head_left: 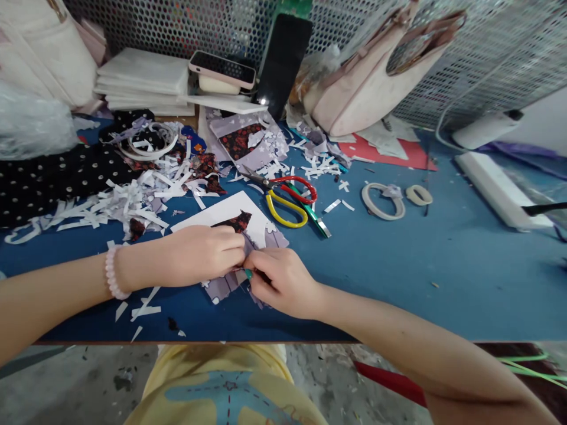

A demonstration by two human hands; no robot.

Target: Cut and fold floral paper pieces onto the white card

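My left hand (208, 254) and my right hand (279, 280) meet near the table's front edge, fingers closed and pinching the purple patterned fabric (224, 287). A dark red-and-black floral fabric piece (239, 222) sticks out above my left fingers. Under both lies a white sheet (234, 206), apparently backing the purple cloth. Something green shows at my right fingertips, too small to make out. Just beyond my hands rest scissors (287, 200) with one red and one yellow handle, across a green-and-silver tool (316, 221). My fingers hide the exact spot being gripped.
White strips (133, 203) and scraps lie heaped at left beside black dotted fabric (53, 177). Tape rolls (383, 200) sit at right. Behind stand stacked white boards (142, 74), a phone (221, 68), a pale handbag (354, 88) and red paper (416, 154).
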